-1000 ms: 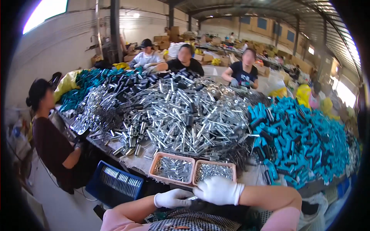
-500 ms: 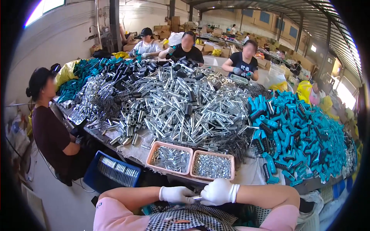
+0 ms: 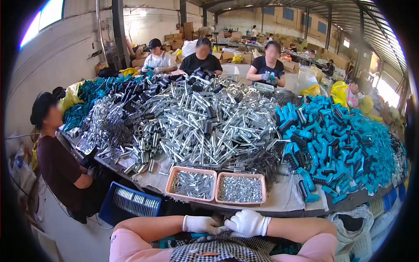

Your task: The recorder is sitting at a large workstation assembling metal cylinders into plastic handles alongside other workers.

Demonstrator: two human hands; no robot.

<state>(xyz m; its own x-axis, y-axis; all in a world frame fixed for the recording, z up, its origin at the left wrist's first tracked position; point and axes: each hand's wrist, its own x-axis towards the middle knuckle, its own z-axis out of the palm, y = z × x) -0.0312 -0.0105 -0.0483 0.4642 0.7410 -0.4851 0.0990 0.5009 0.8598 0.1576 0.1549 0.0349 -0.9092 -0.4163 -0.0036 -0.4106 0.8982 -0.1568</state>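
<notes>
My left hand, in a white glove, is closed with its fingertips on a small silver metal piece close to my body. Against it, my white-gloved right hand is also closed, its fingers pressed on the same piece. Most of that piece is hidden by the gloves, so its full shape cannot be made out. Below the left glove, part of a teal piece shows over my checked apron. Just beyond my hands are a pink tray of short metal pins and a pink tray of small metal parts.
A large heap of silver metal tubes covers the table's middle. Teal-and-black handles pile up at right. A blue crate with metal strips stands at lower left. One person sits at left; several others work across the table.
The view has shifted slightly. My hands stay together around the metal piece. At the far middle, a person's raised hand with a teal item has gone down out of sight.
</notes>
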